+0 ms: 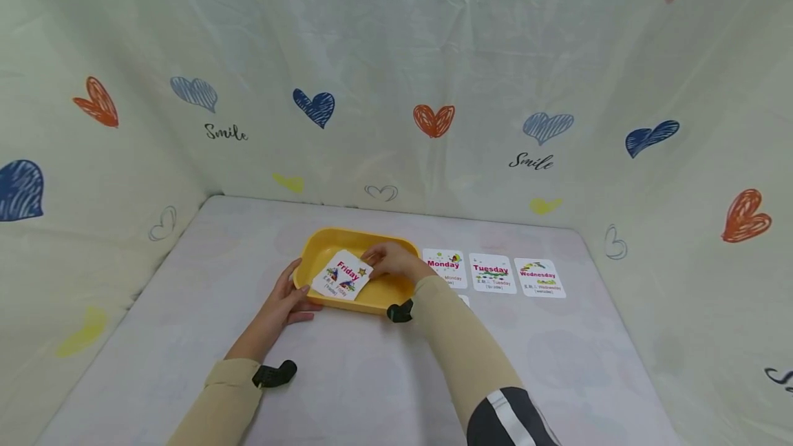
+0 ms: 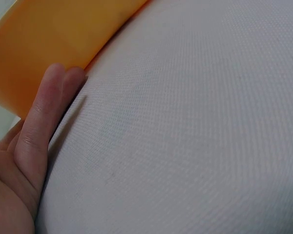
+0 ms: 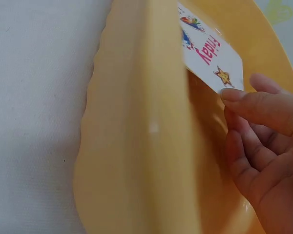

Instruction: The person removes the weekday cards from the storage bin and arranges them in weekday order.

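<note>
Friday card (image 1: 343, 275) tilted in yellow tray (image 1: 379, 291); right hand (image 1: 396, 261) pinches its corner, fingers bent. Left hand (image 1: 286, 305) grips tray's left end. Right of tray, in a row on desk (image 1: 347, 377): Monday card (image 1: 447, 267), Tuesday card (image 1: 492, 274), Wednesday card (image 1: 540, 278), all down. Friday card not laid out; can't tell if more lie under it. Right sleeve (image 1: 464, 349) covers most of another card (image 1: 464, 299) right of tray.
</note>
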The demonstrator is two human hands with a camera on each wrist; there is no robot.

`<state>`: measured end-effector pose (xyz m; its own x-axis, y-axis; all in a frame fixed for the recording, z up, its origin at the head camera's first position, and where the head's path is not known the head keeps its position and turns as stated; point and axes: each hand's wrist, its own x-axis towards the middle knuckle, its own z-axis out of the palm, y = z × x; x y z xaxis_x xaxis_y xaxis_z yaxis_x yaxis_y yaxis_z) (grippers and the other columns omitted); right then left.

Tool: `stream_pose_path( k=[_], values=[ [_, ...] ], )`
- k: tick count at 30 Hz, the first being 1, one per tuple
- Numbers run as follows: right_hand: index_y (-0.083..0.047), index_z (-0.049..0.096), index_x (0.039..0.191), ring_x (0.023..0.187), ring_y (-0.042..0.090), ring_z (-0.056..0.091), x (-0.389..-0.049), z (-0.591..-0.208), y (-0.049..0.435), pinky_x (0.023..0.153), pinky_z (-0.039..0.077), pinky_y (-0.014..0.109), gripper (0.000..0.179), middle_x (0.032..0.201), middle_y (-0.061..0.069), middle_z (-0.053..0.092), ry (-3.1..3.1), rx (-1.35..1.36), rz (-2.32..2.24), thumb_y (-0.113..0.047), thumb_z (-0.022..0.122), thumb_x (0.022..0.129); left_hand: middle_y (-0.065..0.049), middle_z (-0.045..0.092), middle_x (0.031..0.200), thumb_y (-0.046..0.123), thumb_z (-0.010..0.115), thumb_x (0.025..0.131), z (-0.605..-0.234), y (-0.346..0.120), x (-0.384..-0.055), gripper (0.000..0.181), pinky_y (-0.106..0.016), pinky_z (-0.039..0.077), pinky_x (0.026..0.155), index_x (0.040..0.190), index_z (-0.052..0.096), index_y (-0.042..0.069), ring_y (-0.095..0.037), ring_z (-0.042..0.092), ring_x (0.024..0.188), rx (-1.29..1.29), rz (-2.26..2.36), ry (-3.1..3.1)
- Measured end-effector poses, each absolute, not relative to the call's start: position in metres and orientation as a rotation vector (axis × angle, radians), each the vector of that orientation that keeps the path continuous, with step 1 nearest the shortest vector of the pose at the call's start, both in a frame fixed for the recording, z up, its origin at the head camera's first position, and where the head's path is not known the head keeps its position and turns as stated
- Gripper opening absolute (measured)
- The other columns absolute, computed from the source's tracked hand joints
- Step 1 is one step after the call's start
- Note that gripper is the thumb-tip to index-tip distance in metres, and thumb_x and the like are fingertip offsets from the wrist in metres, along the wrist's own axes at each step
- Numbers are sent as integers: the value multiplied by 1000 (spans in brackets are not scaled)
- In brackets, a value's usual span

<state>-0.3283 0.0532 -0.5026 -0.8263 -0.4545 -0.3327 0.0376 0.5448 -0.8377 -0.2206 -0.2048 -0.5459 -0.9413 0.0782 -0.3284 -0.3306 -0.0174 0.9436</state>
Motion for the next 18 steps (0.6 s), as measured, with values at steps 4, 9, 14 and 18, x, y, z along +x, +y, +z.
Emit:
stream_pose_path(
  k=[4,9,14,18],
  values=[
    [-11,72,110,89,17,59,-328,-501,54,88,50,27,28,97,2,66,2276,-349,-1232,-3,75,84,-12,29,154,26,50,102,-546,-205,-221,68,-34,58,76,155,10,42,-29,69,94,-265,2040,1980],
    [-10,74,109,92,17,58,-328,-497,58,90,49,27,24,101,0,67,2306,-405,-1172,-3,73,86,-11,30,154,27,50,102,-546,-204,-221,68,-33,57,77,155,11,43,-29,69,94,-267,2029,1995],
    [-10,76,106,92,17,54,-329,-491,61,89,47,27,23,100,-1,66,2332,-392,-1146,-2,74,84,-12,32,153,28,51,102,-546,-203,-221,68,-34,57,77,155,11,43,-28,69,94,-282,2022,1997],
    [-10,76,103,88,18,55,-330,-488,63,86,48,27,21,95,2,65,2339,-372,-1135,-1,73,85,-11,30,154,28,52,102,-546,-203,-222,69,-34,57,79,154,10,44,-29,69,95,-300,2025,1985]
  ],
)
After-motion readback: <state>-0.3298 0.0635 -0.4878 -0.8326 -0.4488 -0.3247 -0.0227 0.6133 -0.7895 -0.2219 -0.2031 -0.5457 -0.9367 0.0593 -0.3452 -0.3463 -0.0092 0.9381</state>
